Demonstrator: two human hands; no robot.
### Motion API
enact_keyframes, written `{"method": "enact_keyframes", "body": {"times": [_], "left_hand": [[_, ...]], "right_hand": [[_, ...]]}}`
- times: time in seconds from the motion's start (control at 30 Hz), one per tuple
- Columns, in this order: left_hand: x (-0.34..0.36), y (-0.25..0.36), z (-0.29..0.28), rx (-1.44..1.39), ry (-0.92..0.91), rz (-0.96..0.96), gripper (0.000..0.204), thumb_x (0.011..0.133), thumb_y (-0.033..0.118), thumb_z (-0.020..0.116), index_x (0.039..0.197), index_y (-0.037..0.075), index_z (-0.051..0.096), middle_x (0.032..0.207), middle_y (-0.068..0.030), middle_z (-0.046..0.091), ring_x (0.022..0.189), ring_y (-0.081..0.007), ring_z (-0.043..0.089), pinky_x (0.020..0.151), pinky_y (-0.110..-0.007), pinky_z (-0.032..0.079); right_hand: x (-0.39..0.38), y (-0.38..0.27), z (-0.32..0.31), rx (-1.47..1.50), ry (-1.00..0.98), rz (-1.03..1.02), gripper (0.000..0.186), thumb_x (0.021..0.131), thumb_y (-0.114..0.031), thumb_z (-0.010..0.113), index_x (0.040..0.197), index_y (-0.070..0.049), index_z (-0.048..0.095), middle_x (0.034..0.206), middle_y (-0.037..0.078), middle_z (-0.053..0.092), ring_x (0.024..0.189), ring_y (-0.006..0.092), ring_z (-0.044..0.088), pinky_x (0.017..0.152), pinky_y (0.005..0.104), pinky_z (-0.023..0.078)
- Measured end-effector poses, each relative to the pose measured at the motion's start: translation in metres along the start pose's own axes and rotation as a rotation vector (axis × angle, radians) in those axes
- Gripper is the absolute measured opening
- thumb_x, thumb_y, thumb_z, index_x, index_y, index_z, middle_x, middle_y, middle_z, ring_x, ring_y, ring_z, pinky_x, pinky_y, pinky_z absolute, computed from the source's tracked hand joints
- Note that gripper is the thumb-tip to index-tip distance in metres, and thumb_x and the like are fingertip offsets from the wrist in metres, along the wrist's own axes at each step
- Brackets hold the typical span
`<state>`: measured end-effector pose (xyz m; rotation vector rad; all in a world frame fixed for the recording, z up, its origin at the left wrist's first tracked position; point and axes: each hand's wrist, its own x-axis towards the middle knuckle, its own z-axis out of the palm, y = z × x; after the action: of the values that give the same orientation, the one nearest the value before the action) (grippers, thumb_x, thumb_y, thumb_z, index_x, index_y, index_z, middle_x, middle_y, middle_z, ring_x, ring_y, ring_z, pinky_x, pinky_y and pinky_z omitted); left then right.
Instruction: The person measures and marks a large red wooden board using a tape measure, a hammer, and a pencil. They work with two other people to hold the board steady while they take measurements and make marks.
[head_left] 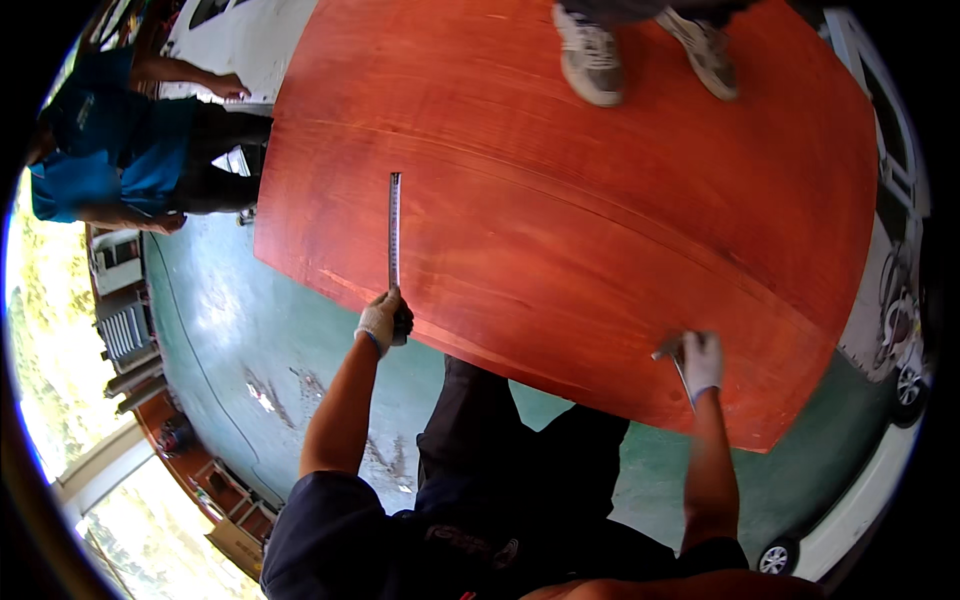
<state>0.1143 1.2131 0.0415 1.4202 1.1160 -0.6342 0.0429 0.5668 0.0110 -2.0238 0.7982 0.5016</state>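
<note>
My left hand (382, 320), in a pale knit glove, grips a dark tape measure (403, 318) at the near edge of a large red-orange wooden panel (520, 230). Its metal blade (395, 230) extends straight away from me over the panel. My right hand (701, 362), also gloved and slightly blurred, is closed on a hammer (668, 352) above the panel's right part, with its metal head pointing left.
Another person (120, 135) in a blue shirt stands at the left. Someone's shoes (590, 65) stand on the panel's far part. Green floor (210, 320) surrounds it, with a cable, clutter along the left wall and white vehicles (840, 530) at the right.
</note>
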Motion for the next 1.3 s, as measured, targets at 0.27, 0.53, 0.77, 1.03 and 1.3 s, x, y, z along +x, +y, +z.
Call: {"method": "enact_keyframes", "body": {"times": [0.27, 0.53, 0.77, 1.03, 1.3], "left_hand": [[0.072, 0.097, -0.086, 0.053, -0.106, -0.14, 0.035, 0.107, 0.042, 0.055, 0.089, 0.012, 0.057, 0.065, -0.0025, 0.054, 0.046, -0.015, 0.047, 0.041, -0.032, 0.035], [0.127, 0.149, -0.124, 0.083, -0.175, -0.194, 0.035, 0.106, 0.04, 0.058, 0.088, 0.01, 0.059, 0.066, -0.0018, 0.054, 0.048, -0.0137, 0.047, 0.042, -0.033, 0.036], [0.134, 0.143, -0.121, 0.201, -0.102, -0.147, 0.033, 0.104, 0.036, 0.059, 0.092, 0.006, 0.067, 0.07, -0.0034, 0.06, 0.054, -0.0142, 0.053, 0.049, -0.033, 0.042], [0.137, 0.143, -0.12, 0.143, -0.107, -0.16, 0.031, 0.104, 0.036, 0.058, 0.09, 0.009, 0.064, 0.067, -0.0018, 0.057, 0.049, -0.0128, 0.049, 0.045, -0.031, 0.039], [0.136, 0.145, -0.118, 0.121, -0.107, -0.199, 0.03, 0.105, 0.035, 0.058, 0.087, 0.011, 0.062, 0.066, -0.0015, 0.056, 0.047, -0.0126, 0.048, 0.042, -0.031, 0.037]], "right_hand": [[0.045, -0.325, 0.278, -0.644, -0.23, 0.14, 0.077, 0.083, -0.066, 0.077, 0.112, 0.005, 0.067, 0.113, 0.026, 0.073, 0.107, 0.0388, 0.072, 0.089, 0.0468, 0.057], [0.053, -0.376, 0.322, -0.666, -0.271, 0.446, 0.083, 0.083, -0.063, 0.08, 0.122, 0.01, 0.066, 0.125, 0.03, 0.07, 0.115, 0.0395, 0.07, 0.093, 0.0454, 0.058], [0.057, -0.369, 0.328, -0.663, -0.214, 0.419, 0.076, 0.083, -0.055, 0.084, 0.119, 0.011, 0.067, 0.127, 0.031, 0.069, 0.118, 0.0409, 0.068, 0.098, 0.0463, 0.056], [0.06, -0.376, 0.325, -0.636, -0.221, 0.542, 0.08, 0.084, -0.053, 0.084, 0.127, 0.01, 0.062, 0.135, 0.03, 0.065, 0.125, 0.0405, 0.065, 0.101, 0.0465, 0.055], [0.061, -0.382, 0.325, -0.66, -0.241, 0.542, 0.08, 0.084, -0.053, 0.083, 0.127, 0.011, 0.061, 0.133, 0.03, 0.066, 0.123, 0.0409, 0.066, 0.1, 0.0462, 0.055]]}}
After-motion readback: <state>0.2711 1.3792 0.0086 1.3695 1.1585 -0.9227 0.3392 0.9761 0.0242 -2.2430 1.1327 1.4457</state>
